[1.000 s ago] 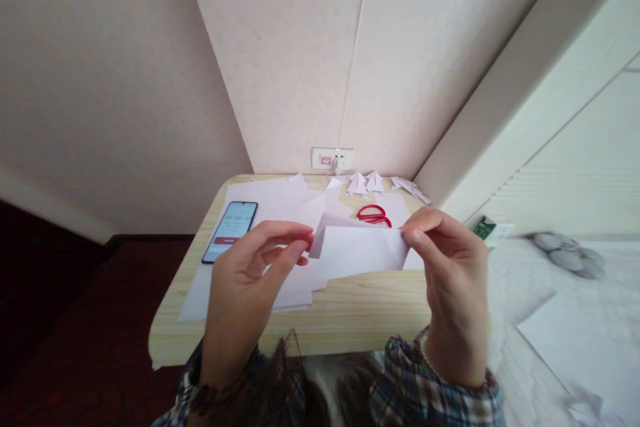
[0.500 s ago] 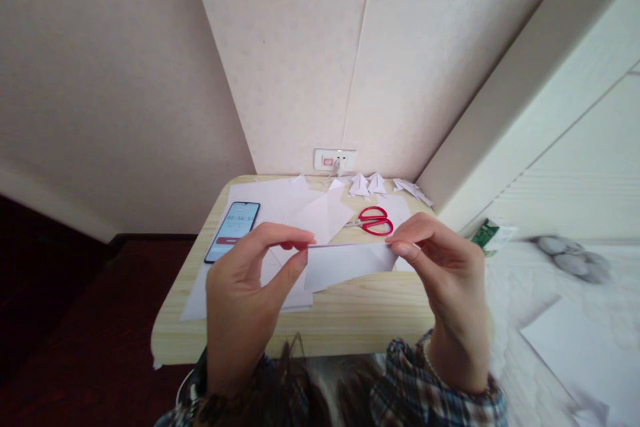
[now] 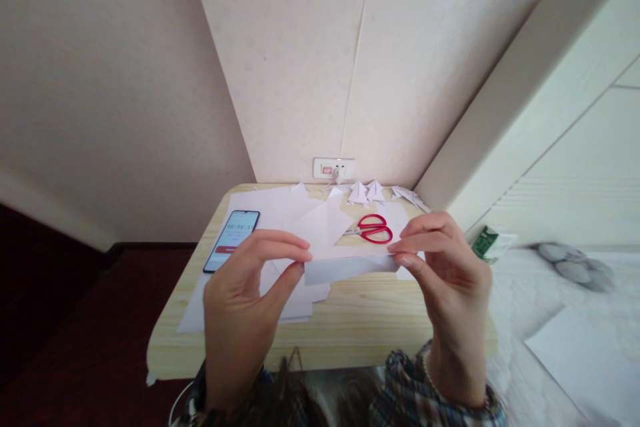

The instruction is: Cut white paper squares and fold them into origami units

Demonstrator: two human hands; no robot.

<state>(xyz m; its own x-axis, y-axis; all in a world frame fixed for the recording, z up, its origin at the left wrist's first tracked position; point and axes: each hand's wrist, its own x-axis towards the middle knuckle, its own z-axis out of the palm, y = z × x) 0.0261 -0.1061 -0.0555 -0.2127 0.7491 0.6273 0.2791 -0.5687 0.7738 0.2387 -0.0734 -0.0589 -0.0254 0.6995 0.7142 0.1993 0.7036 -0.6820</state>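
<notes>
A folded white sheet of paper (image 3: 350, 268) is stretched between my two hands above the small wooden table (image 3: 370, 320). My left hand (image 3: 255, 307) pinches its left end between thumb and fingers. At the right end, my right hand (image 3: 443, 287) grips the paper the same way. The upper edge looks like a straight crease, and the lower part tilts away. Just beyond the paper lie scissors with red handles (image 3: 375, 229), their blades partly over white paper. A phone (image 3: 233, 240) with a running timer rests left of my left hand.
Several folded paper pieces (image 3: 359, 193) stand along the table's back edge by the wall. Loose white sheets (image 3: 267, 203) cover the table's left part. A wall socket (image 3: 333, 168) with a plug is behind. At right, a green packet (image 3: 485, 241) and a sheet (image 3: 580, 353) lie on a white quilted surface.
The held paper has tipped, so its front face looks narrower. Both hands keep their pinch at its ends. The whole view has shifted slightly, with the table lower in the picture.
</notes>
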